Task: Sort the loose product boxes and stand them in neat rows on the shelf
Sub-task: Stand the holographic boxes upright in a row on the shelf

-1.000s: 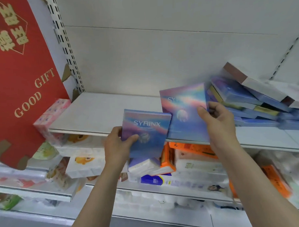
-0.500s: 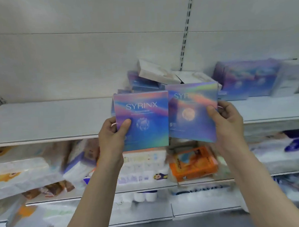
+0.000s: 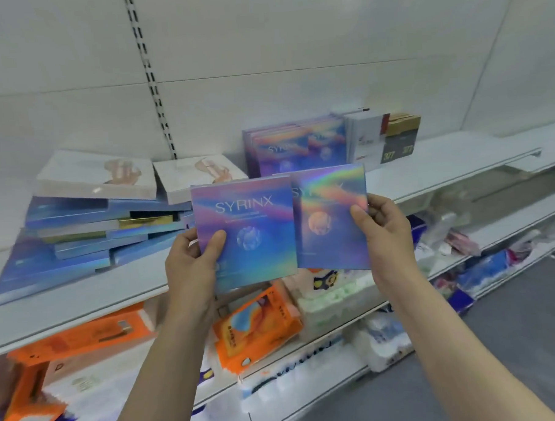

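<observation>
Nearest, both hands are raised in front of the shelf edge. The left hand (image 3: 193,268) grips the left SYRINX box (image 3: 245,234) at its lower left corner, thumb curled over the front face; the box is upright, title readable. The right hand (image 3: 385,234) pinches the right holographic box (image 3: 332,217) along its right edge, and that box's left edge tucks just behind the other.

Beyond them, on the white shelf (image 3: 443,171), the standing row of matching boxes (image 3: 294,146) lies at about 12 o'clock from the right-hand grip, faces outward, with grey and gold boxes (image 3: 382,135) touching it at 3 o'clock. The right hand looks nearer that row, so its box probably goes first, kept upright. The loose pile (image 3: 89,218) lies flat at 9 o'clock, unsorted.
</observation>
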The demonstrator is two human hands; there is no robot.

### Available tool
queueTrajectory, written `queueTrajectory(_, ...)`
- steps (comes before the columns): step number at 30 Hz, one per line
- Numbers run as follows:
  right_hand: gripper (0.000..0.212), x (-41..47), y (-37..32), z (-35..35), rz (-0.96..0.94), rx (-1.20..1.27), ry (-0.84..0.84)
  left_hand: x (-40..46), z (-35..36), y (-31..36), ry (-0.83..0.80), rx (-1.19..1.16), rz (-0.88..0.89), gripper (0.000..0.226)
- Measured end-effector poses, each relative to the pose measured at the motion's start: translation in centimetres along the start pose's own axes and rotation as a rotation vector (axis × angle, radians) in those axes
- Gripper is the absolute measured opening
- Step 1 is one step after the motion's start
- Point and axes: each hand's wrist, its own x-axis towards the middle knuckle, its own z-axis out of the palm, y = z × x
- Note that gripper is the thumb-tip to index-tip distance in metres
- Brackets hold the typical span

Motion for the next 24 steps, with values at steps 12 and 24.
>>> queueTrajectory(12,0.015,20.5,1.4,-4.6,0.004,-0.073,-0.098,9.2,16.0,-3.9,0.046,-0.077,0.031,0.02)
queueTrajectory(24,0.02,32.3,8.7,-1.7,0.004,-0.077,-0.24,12.6,20.0,-5.9,0.241,0.024,0.076,0.027)
